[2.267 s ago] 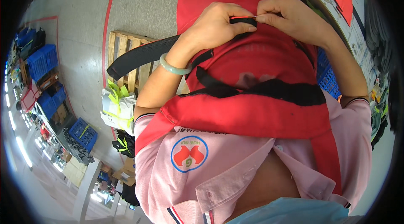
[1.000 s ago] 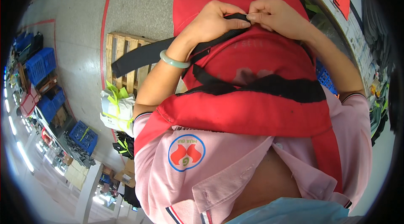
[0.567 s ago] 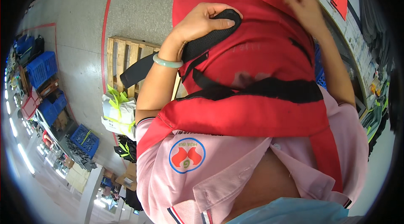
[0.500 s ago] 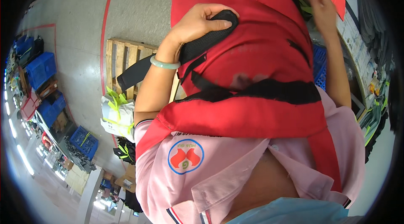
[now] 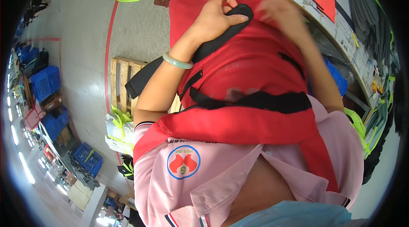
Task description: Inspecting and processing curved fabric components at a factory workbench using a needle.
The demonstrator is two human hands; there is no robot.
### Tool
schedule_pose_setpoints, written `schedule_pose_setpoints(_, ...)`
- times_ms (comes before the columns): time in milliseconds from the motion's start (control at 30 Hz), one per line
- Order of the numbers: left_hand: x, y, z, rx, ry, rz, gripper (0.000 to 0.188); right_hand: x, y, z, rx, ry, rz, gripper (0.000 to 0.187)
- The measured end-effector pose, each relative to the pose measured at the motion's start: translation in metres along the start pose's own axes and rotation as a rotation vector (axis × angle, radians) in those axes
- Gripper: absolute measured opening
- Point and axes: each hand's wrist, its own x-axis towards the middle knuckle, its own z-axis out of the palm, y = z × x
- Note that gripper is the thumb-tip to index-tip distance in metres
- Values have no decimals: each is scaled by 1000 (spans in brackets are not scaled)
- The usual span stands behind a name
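Black mesh strap (image 5: 226, 35) is being gripped near its upper end by the left hand (image 5: 215, 18), over the red apron (image 5: 264, 52), its length running down-left beneath the forearm (image 5: 168, 82). Just right of that end, the right hand (image 5: 280, 11) is being held, too blurred to read its grip. Leftward, a blue crate (image 5: 94, 162) is being crossed by a lime strip (image 5: 89, 155).
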Motion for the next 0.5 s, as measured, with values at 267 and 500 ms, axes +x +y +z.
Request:
schedule_pose_setpoints(267,-44,-11,-77,358,-357,-480,30,84,23,-76,-640,345,-260,33)
schedule_pose_setpoints(500,-99,-17,-109,-99,-81,-497,19,102,-58,-71,-235,511,79,27)
